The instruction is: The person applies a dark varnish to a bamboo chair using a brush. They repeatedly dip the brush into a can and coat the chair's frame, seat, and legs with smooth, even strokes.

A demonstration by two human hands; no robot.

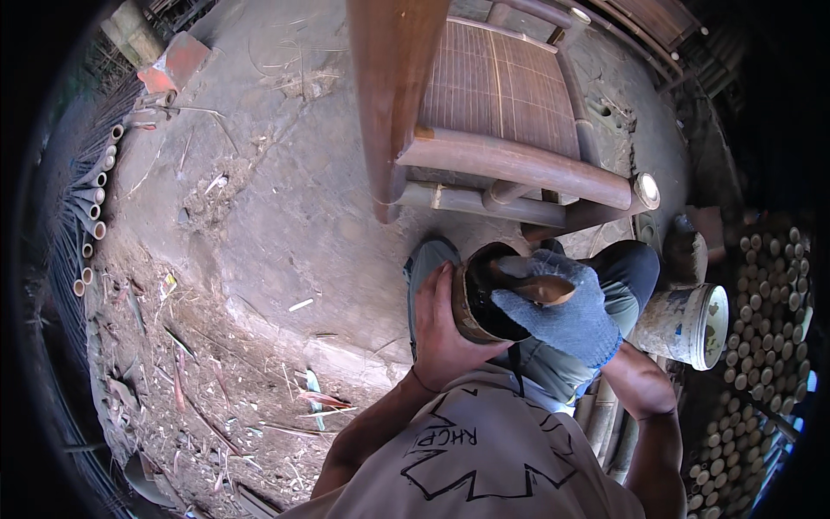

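Note:
My bare left hand [443, 333] wraps round the outside of a round can [471, 304] in my lap. The can is tilted, with dark, wet-looking matter inside it and on its rim. My right hand [566, 318] wears a grey-blue knitted glove with a bright blue cuff. Its fingers are closed round a brown wooden handle [546, 289] over the can's mouth. The handle's far end is hidden by the glove and the can, so the kind of tool cannot be made out.
Just ahead stands a brown bamboo chair [527, 160] with a slatted seat. A stained white bucket [679, 327] lies tipped at my right, by stacked bamboo poles [765, 320]. More cut bamboo [95, 203] lies at far left. Shavings [320, 400] litter the dirt floor.

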